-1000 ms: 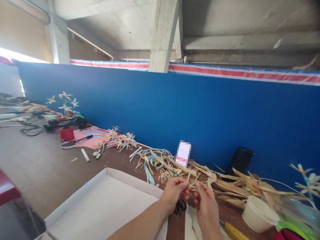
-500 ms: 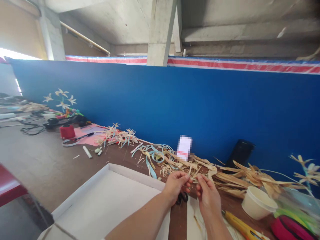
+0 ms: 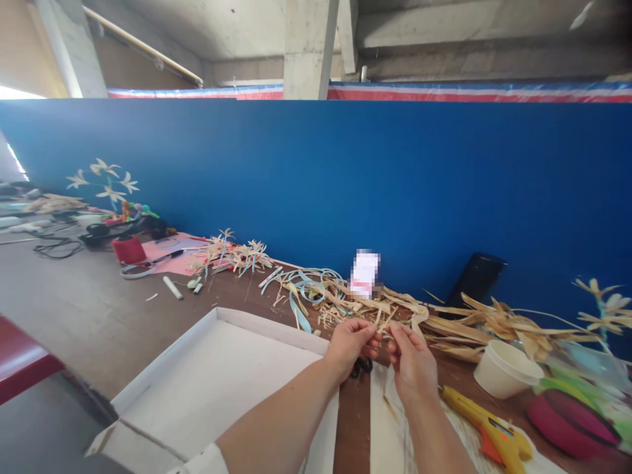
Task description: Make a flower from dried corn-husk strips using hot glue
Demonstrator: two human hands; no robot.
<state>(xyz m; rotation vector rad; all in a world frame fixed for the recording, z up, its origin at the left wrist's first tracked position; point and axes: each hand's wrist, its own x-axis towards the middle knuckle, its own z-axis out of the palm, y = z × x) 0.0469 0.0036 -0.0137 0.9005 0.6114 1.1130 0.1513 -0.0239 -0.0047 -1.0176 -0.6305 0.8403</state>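
Observation:
My left hand [image 3: 352, 345] and my right hand [image 3: 409, 361] are close together over the table, fingertips nearly meeting. Both are closed in a pinch on a thin, pale strip of dried husk [image 3: 385, 322]; the fingers cover much of it. Black scissors handles [image 3: 363, 367] show just under my left hand. Behind the hands lies a heap of dried husk strips [image 3: 345, 306], with light blue ribbon [image 3: 302, 316] curling at its left side. A white sheet [image 3: 380, 421] lies beneath my right forearm.
A shallow white box [image 3: 212, 375] lies to the left, under my left forearm. A yellow glue gun [image 3: 486, 424], a cream cup [image 3: 507, 372] and a magenta pouch [image 3: 570, 421] are at the right. A dark phone [image 3: 476, 283] leans on the blue partition [image 3: 276, 178].
The view has tilted down slightly, so more of the glue gun shows. My hands keep their pinch on the strip, nearly in the same place.

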